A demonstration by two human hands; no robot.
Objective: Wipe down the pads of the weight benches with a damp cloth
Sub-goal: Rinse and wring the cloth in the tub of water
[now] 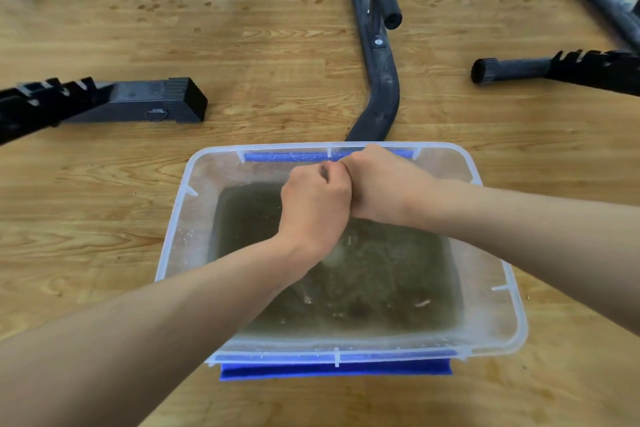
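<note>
My left hand (313,204) and my right hand (381,184) are clenched into fists and pressed knuckle to knuckle above a clear plastic tub (173,253). A small grey sliver of the cloth (325,170) shows between the fists; the rest of it is hidden inside them. The tub holds murky brownish water (381,288) with ripples and droplets on its surface. No bench pad is in view.
The tub sits on a wooden floor and has blue clip handles at its near side (332,369) and far side (277,157). Black bench frame parts lie around it: a square foot (156,100) at left, a curved tube (381,87) just behind, a notched bar (554,69) at right.
</note>
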